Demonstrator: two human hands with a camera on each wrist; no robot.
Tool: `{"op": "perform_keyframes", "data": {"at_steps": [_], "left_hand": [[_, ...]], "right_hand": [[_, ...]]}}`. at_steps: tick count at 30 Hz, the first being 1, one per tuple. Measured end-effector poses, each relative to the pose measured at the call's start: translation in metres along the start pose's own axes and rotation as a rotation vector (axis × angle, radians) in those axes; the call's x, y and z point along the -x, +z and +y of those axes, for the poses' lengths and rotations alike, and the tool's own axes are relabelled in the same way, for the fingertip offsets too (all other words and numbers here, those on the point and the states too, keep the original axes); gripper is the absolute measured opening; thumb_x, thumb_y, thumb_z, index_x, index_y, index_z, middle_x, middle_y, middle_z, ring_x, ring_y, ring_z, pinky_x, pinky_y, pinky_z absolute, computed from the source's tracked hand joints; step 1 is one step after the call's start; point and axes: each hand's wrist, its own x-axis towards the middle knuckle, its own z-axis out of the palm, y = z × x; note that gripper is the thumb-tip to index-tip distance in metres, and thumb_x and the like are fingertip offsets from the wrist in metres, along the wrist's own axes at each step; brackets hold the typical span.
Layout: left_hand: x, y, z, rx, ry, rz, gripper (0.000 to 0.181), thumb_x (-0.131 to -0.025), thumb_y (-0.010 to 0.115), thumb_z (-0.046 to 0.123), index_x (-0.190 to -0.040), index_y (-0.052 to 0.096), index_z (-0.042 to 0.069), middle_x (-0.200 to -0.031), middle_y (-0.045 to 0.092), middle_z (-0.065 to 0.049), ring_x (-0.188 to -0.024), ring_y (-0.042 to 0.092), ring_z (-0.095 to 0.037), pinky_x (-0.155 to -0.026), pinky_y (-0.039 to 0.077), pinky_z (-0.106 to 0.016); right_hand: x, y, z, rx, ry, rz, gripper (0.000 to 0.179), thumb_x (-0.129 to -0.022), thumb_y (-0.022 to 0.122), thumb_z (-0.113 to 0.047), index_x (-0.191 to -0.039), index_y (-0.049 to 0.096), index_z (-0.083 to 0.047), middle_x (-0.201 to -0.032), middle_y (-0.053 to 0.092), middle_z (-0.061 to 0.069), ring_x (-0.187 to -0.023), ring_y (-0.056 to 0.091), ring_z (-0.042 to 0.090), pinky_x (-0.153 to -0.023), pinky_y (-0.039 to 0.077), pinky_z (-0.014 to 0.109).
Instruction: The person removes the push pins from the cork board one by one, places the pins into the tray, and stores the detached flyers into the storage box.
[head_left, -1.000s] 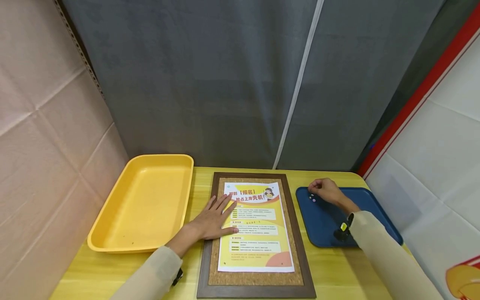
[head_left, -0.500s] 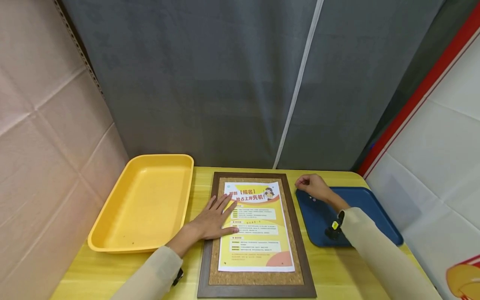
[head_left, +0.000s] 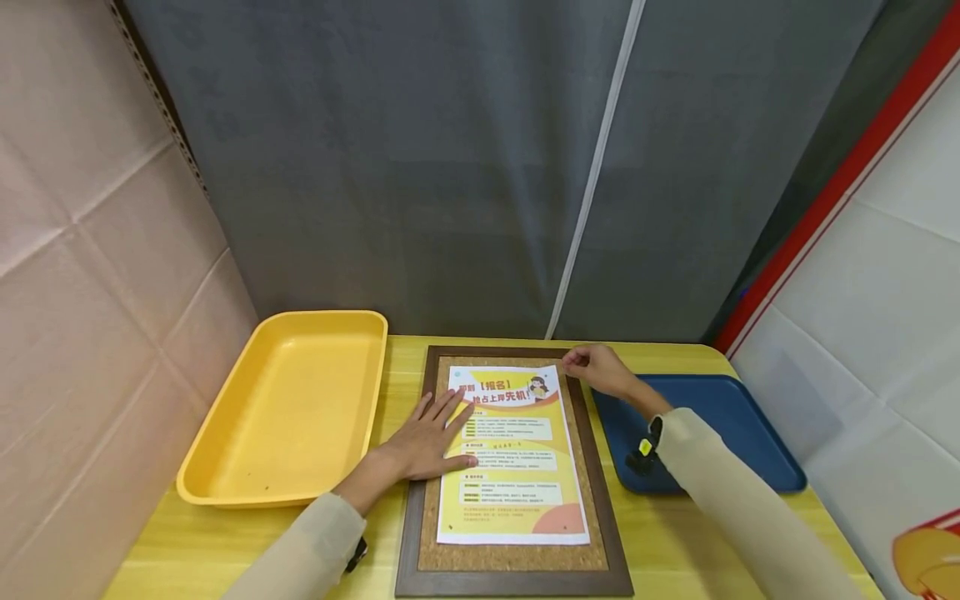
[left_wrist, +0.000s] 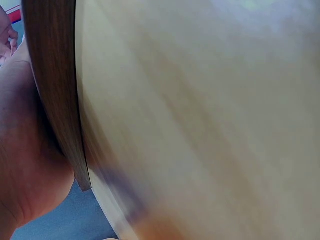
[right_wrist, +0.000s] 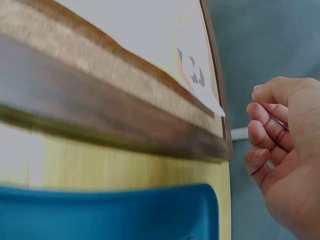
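While the left hand [head_left: 426, 440] lies flat on the printed sheet [head_left: 517, 454]: fingers spread and straight, thumb out to the side, grasping nothing.
Right hand [head_left: 606, 372]: raised at upper right corner of the framed cork board [head_left: 513, 582], near the sheet's corner; fingers curled, thumb close to bent index; cannot tell if something tiny is pinched.
Printed sheet: on the cork, yellow with red heading and a cartoon figure; right edge lifts slightly in the right wrist view.
Sheet's lower corners: small dark spots, too small to tell whether print or pins.
Cork board: dark brown frame, flat on the yellow wood-grain table [head_left: 652, 533], between both trays.
Blue tray [head_left: 738, 433]: right of board, partly under right forearm.
Yellow tray [head_left: 300, 400]: left of board, deeper, few dark specks inside.
Sleeves: light beige, both arms.
Curtain [head_left: 412, 167]: dark grey, behind table, pale vertical strip.
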Motion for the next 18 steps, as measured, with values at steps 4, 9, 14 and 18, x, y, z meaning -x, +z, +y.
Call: {"op": "perform_keyframes", "data": {"at_steps": [4,9,14,18], "left_hand": [[0.001,-0.003,0.0,-0.02,-0.012,-0.016,0.097,-0.103,0.04,0.075,-0.172,0.014,0.012,-0.178,0.003,-0.016,-0.164,0.009,-0.037,-0.129,0.008,-0.064],[0.0,0.0,-0.003,0.008,-0.008,-0.006,0.097,-0.103,0.04,0.076,-0.171,0.016,0.012,-0.178,0.003,-0.015,-0.164,0.008,-0.037,-0.129,0.006,-0.064],[-0.003,0.01,-0.007,0.011,-0.002,0.008,0.099,-0.101,0.033,0.081,-0.172,0.012,0.015,-0.179,0.0,-0.013,-0.165,0.005,-0.035,-0.13,0.003,-0.062],[-0.005,0.012,-0.008,-0.005,-0.008,0.02,0.099,-0.1,0.031,0.082,-0.172,0.012,0.017,-0.179,-0.001,-0.011,-0.165,0.004,-0.033,-0.13,0.003,-0.061]], "right_hand": [[-0.009,0.01,-0.008,-0.018,-0.016,-0.01,0.016,-0.101,0.07,-0.007,-0.107,0.075,0.007,-0.091,0.071,0.012,-0.078,0.058,0.018,-0.067,0.049,0.025],[-0.018,0.02,-0.016,-0.015,-0.047,-0.031,0.016,-0.101,0.07,-0.007,-0.107,0.075,0.008,-0.091,0.071,0.011,-0.078,0.058,0.016,-0.068,0.049,0.025],[-0.025,0.031,-0.021,-0.021,-0.071,-0.049,0.015,-0.101,0.07,-0.006,-0.107,0.076,0.006,-0.094,0.073,0.013,-0.078,0.059,0.015,-0.069,0.05,0.026],[-0.032,0.04,-0.027,-0.031,-0.063,-0.058,0.013,-0.101,0.071,-0.008,-0.106,0.076,0.003,-0.094,0.073,0.011,-0.079,0.062,0.016,-0.071,0.052,0.025]]}}
